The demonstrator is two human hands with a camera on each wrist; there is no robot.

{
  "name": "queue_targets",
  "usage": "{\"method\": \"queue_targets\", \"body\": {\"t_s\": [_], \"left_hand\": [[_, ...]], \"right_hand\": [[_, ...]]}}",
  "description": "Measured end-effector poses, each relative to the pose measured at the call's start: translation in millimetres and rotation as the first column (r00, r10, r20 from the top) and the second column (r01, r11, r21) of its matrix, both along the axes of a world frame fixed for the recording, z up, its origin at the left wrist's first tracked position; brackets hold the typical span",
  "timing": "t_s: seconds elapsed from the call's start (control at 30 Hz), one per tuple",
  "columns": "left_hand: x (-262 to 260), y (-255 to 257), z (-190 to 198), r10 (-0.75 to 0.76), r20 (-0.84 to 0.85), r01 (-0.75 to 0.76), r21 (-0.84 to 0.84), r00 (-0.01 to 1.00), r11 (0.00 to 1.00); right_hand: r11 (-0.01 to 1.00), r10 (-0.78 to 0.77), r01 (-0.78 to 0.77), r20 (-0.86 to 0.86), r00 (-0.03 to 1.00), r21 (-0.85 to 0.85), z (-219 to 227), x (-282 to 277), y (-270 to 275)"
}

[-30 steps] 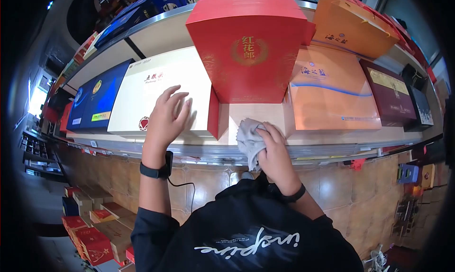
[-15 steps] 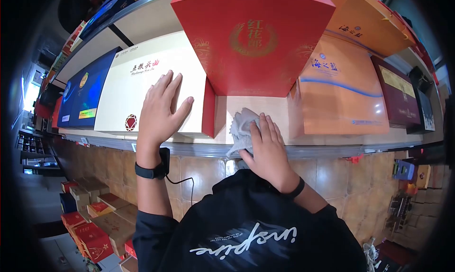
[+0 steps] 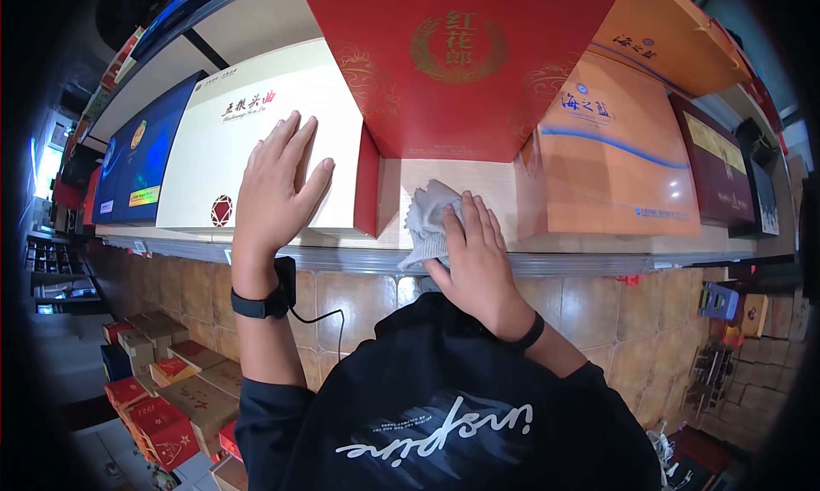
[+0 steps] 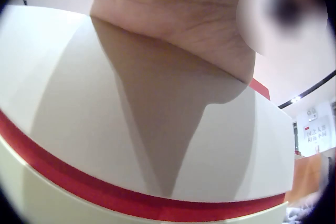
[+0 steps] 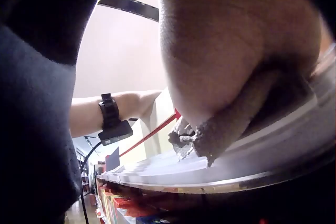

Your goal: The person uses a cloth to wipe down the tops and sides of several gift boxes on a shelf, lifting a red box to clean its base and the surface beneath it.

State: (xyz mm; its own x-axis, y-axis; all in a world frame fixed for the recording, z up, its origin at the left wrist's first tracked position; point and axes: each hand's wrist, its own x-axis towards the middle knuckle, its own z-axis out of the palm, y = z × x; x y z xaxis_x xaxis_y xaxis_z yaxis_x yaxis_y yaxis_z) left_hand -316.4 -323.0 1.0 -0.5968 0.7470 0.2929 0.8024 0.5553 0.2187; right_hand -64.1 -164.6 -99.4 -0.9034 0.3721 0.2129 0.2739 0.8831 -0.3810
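My left hand (image 3: 278,188) rests flat on the white gift box (image 3: 192,162), fingers straight and thumb out to the side. In the left wrist view, the heel of that hand (image 4: 178,24) lies on the box's white top, above a red band along its side. On the shelf between the boxes, my right hand (image 3: 478,264) presses on a crumpled grey cloth (image 3: 427,217) with its fingers straight. The cloth bunches out beside the thumb, and part of it is hidden under the hand. In the right wrist view, the cloth (image 5: 184,140) shows under the palm near the shelf edge.
A tall red box (image 3: 461,89) stands right behind the cloth. An orange box (image 3: 611,166) flanks it on the right, with a maroon box (image 3: 722,166) beyond. Blue boxes (image 3: 141,153) lie at far left. The shelf's front edge (image 3: 359,265) runs below my hands.
My left hand has come down from above the white box and flattened onto it. The right hand's fingers have straightened over the cloth, which has shifted slightly left and back.
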Motion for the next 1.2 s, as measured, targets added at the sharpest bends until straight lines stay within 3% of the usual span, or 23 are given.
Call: {"method": "queue_targets", "body": {"t_s": [1.2], "left_hand": [[-2.8,-3.0,-0.7,-0.017,0.043,0.014,0.068,0.999,0.998]], "right_hand": [[1.0,-0.004,0.004,-0.017,1.0,0.004,-4.7,-0.9,-1.6]]}}
